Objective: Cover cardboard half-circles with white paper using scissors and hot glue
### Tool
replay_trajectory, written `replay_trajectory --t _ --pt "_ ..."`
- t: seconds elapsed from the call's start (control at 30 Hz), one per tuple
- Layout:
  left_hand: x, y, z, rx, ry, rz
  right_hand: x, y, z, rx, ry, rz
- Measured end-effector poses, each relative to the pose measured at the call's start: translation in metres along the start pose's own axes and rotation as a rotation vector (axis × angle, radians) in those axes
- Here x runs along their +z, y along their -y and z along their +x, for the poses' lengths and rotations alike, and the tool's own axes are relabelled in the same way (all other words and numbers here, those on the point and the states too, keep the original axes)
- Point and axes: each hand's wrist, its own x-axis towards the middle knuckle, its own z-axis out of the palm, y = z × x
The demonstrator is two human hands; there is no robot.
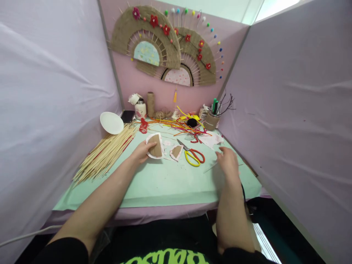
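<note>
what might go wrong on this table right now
The scissors lie uncovered between the left hand and right hand, so a hand crossing over might catch the blades. The small cardboard scrap by their tips could get brushed aside. The white plate sits tilted at the far end of the loose sticks and might slide.

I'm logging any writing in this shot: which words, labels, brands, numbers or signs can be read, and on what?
Bright green lettering on the black cloth shirt: cut off by the picture's lower edge; no sure reading.
Dark marks on the small whitish cup behind the table: too small to read, perhaps not letters.
Nothing else legible.
</note>
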Motion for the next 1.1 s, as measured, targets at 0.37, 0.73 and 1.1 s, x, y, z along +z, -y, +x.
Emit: replay_trajectory --t 0.37,0.73,1.1 --pt "-0.010 -0.005 0.006 0.079 -0.066 -0.003 0.011 -0.056 -0.011 0.283 0.170 -0.331" --pt "-0.007 -0.003 0.002 0.092 0.029 0.009 0.004 0.012 -0.024 0.141 0.003 0.729" --pt "0.002 0.006 -0.007 0.126 0.145 0.118 0.042 0.118 -0.090 0.030 0.324 1.097"
